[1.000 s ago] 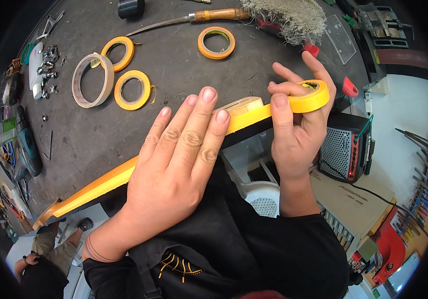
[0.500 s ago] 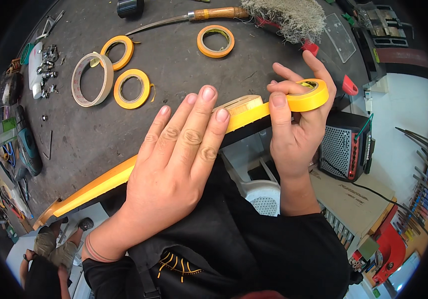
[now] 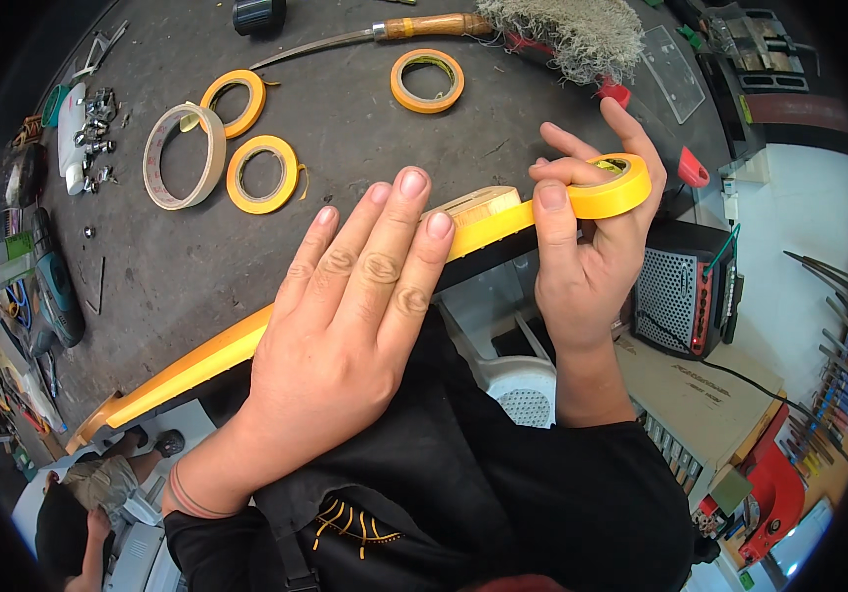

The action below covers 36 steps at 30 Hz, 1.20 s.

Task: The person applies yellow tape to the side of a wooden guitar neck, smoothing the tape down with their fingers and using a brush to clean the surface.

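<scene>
A long wooden piece that looks like a guitar neck (image 3: pixel 187 367) lies along the near edge of the bench, with yellow tape over its visible length. Its bare wooden end shows past my left fingertips. My left hand (image 3: pixel 350 306) rests flat on its middle, fingers stretched out and pressing the tape; the part under the palm is hidden. My right hand (image 3: pixel 597 232) grips a roll of yellow masking tape (image 3: pixel 614 195), with the thumb at its side and a finger in its core. A taut strip runs from the roll to the neck's right end.
On the dark bench (image 3: pixel 345 128) are more tape rolls (image 3: pixel 263 176), a wide beige roll (image 3: pixel 184 158), a wooden-handled file (image 3: pixel 424 27), a brush (image 3: pixel 567 39) and metal tuners (image 3: pixel 98 143). A drill (image 3: pixel 57 281) lies left. Right stands a speaker-like box (image 3: pixel 681 286). Another person (image 3: pixel 78 523) is lower left.
My hands and the neck stay almost still; the tape roll tips very slightly in my right hand. The other person at lower left has shifted posture.
</scene>
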Each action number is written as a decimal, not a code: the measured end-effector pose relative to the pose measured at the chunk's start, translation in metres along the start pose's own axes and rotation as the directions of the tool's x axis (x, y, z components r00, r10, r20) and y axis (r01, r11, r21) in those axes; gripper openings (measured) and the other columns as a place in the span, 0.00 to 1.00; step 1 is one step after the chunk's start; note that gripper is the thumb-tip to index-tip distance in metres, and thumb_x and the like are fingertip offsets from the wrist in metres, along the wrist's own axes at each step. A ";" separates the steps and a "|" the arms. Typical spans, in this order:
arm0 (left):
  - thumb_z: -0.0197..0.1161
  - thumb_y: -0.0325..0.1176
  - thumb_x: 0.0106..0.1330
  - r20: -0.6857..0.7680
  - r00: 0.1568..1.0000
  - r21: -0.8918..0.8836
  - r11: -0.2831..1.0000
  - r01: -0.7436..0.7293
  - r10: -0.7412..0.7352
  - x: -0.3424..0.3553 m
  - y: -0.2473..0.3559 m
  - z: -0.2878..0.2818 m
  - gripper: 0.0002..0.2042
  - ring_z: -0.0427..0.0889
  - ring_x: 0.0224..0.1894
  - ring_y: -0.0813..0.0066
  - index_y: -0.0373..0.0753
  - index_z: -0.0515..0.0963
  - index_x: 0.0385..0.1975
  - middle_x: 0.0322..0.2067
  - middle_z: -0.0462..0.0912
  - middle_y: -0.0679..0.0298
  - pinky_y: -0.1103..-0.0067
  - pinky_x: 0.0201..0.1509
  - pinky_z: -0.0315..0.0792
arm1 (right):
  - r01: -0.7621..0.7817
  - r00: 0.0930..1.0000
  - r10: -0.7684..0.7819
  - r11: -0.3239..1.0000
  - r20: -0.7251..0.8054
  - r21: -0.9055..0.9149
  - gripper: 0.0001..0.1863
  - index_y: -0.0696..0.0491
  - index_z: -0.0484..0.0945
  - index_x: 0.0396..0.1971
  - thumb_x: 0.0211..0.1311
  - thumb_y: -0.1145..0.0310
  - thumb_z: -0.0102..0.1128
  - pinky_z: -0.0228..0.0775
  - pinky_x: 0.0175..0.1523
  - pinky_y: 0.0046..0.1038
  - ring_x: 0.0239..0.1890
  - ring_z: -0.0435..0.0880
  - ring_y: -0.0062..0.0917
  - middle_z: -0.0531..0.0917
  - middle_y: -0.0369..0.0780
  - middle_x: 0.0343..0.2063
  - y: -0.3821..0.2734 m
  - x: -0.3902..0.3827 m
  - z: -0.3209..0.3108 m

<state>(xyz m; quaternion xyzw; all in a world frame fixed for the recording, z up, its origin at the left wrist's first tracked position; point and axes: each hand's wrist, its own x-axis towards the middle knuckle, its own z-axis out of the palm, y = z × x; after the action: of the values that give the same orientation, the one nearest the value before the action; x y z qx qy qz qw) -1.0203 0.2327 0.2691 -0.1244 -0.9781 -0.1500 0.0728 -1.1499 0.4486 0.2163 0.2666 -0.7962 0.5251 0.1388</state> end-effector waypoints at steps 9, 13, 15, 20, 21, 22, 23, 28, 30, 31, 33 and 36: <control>0.63 0.20 0.77 -0.009 1.000 0.015 1.000 -0.001 0.001 0.001 0.001 0.001 0.30 0.82 0.80 0.45 0.33 0.78 0.81 0.81 0.78 0.43 0.52 0.83 0.76 | 0.013 1.000 -0.013 1.000 -0.001 -0.017 0.06 0.59 0.92 0.48 0.78 0.74 0.74 0.84 0.69 0.42 0.65 0.91 0.46 0.70 0.53 0.76 0.000 0.003 -0.001; 0.64 0.20 0.77 -0.006 1.000 0.015 1.000 -0.001 0.001 0.000 0.001 0.001 0.30 0.82 0.81 0.46 0.33 0.78 0.81 0.82 0.78 0.43 0.53 0.84 0.75 | 0.015 1.000 -0.015 0.999 -0.001 -0.028 0.06 0.59 0.92 0.47 0.78 0.74 0.74 0.84 0.69 0.43 0.65 0.91 0.46 0.70 0.53 0.76 -0.001 0.002 -0.002; 0.64 0.20 0.77 -0.001 1.000 0.019 1.000 -0.002 0.002 0.001 0.001 0.000 0.30 0.82 0.81 0.46 0.33 0.78 0.81 0.82 0.78 0.43 0.53 0.84 0.75 | 0.007 1.000 -0.007 1.000 -0.003 -0.021 0.06 0.59 0.92 0.47 0.78 0.74 0.74 0.84 0.69 0.43 0.65 0.91 0.46 0.70 0.53 0.77 -0.001 0.002 -0.002; 0.64 0.20 0.77 -0.006 1.000 0.016 1.000 0.001 -0.001 0.000 0.001 0.001 0.31 0.81 0.81 0.46 0.34 0.78 0.81 0.82 0.78 0.43 0.53 0.84 0.75 | -0.001 1.000 0.001 1.000 0.002 -0.018 0.06 0.59 0.92 0.47 0.78 0.74 0.74 0.84 0.70 0.43 0.65 0.91 0.46 0.70 0.53 0.76 -0.001 0.002 -0.002; 0.64 0.20 0.77 -0.005 1.000 0.017 1.000 0.002 -0.002 0.000 0.001 0.001 0.31 0.81 0.81 0.46 0.34 0.78 0.81 0.82 0.78 0.43 0.53 0.84 0.75 | 0.007 1.000 -0.007 1.000 0.005 -0.027 0.06 0.59 0.92 0.47 0.78 0.74 0.74 0.84 0.69 0.43 0.65 0.91 0.46 0.70 0.53 0.76 0.000 0.002 -0.002; 0.64 0.20 0.77 -0.003 1.000 0.017 1.000 0.003 -0.003 0.001 0.001 0.001 0.31 0.81 0.81 0.46 0.34 0.78 0.81 0.81 0.78 0.43 0.53 0.84 0.75 | 0.016 1.000 -0.015 0.999 0.007 -0.037 0.06 0.59 0.92 0.47 0.78 0.73 0.74 0.84 0.69 0.43 0.65 0.91 0.46 0.70 0.53 0.76 0.000 0.002 -0.002; 0.64 0.20 0.77 -0.003 1.000 0.018 1.000 0.002 -0.002 0.001 0.001 0.001 0.31 0.81 0.81 0.46 0.34 0.78 0.81 0.81 0.78 0.43 0.53 0.84 0.75 | 0.016 1.000 -0.015 0.999 0.007 -0.036 0.06 0.59 0.92 0.47 0.78 0.73 0.74 0.84 0.69 0.43 0.65 0.91 0.46 0.70 0.53 0.76 0.000 0.002 -0.002; 0.64 0.19 0.77 -0.009 1.000 0.010 1.000 -0.002 0.002 0.000 0.001 0.001 0.30 0.81 0.82 0.45 0.32 0.78 0.81 0.81 0.78 0.42 0.52 0.84 0.75 | 0.001 1.000 -0.001 1.000 0.015 -0.027 0.06 0.59 0.92 0.48 0.78 0.73 0.74 0.84 0.70 0.43 0.66 0.90 0.47 0.68 0.53 0.77 0.002 -0.001 -0.001; 0.64 0.20 0.76 0.001 1.000 0.024 1.000 0.006 -0.006 0.001 0.002 0.001 0.31 0.80 0.82 0.44 0.35 0.78 0.81 0.82 0.77 0.42 0.51 0.83 0.76 | 0.003 1.000 -0.003 1.000 0.007 0.005 0.06 0.59 0.92 0.48 0.79 0.73 0.73 0.83 0.70 0.43 0.66 0.89 0.46 0.68 0.53 0.77 0.007 -0.003 0.002; 0.65 0.20 0.75 0.010 1.000 0.038 0.999 0.018 -0.018 0.002 0.003 0.001 0.32 0.80 0.82 0.43 0.39 0.79 0.82 0.83 0.75 0.42 0.51 0.82 0.77 | 0.005 1.000 -0.006 0.999 0.001 0.038 0.07 0.58 0.91 0.49 0.80 0.72 0.73 0.82 0.71 0.43 0.67 0.89 0.46 0.68 0.53 0.77 0.009 -0.005 0.004; 0.65 0.21 0.74 0.035 0.999 0.018 1.000 0.008 -0.009 0.008 0.006 -0.005 0.34 0.81 0.80 0.41 0.44 0.79 0.82 0.83 0.74 0.42 0.51 0.80 0.78 | -0.021 1.000 0.021 0.999 -0.002 0.039 0.07 0.58 0.91 0.49 0.81 0.71 0.72 0.80 0.72 0.44 0.69 0.86 0.47 0.68 0.53 0.77 0.010 -0.009 0.006; 0.66 0.24 0.73 0.049 0.999 0.022 1.000 -0.019 0.018 0.018 0.011 -0.002 0.36 0.83 0.76 0.39 0.54 0.80 0.83 0.83 0.73 0.42 0.51 0.76 0.81 | -0.031 1.000 0.031 1.000 0.001 0.006 0.07 0.57 0.90 0.49 0.83 0.70 0.71 0.76 0.75 0.46 0.74 0.80 0.47 0.69 0.53 0.77 0.010 -0.010 0.006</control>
<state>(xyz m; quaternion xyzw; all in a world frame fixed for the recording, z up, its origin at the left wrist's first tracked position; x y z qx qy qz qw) -1.0345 0.2461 0.2773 -0.1362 -0.9800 -0.1354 0.0515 -1.1474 0.4486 0.2009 0.2552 -0.7987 0.5294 0.1294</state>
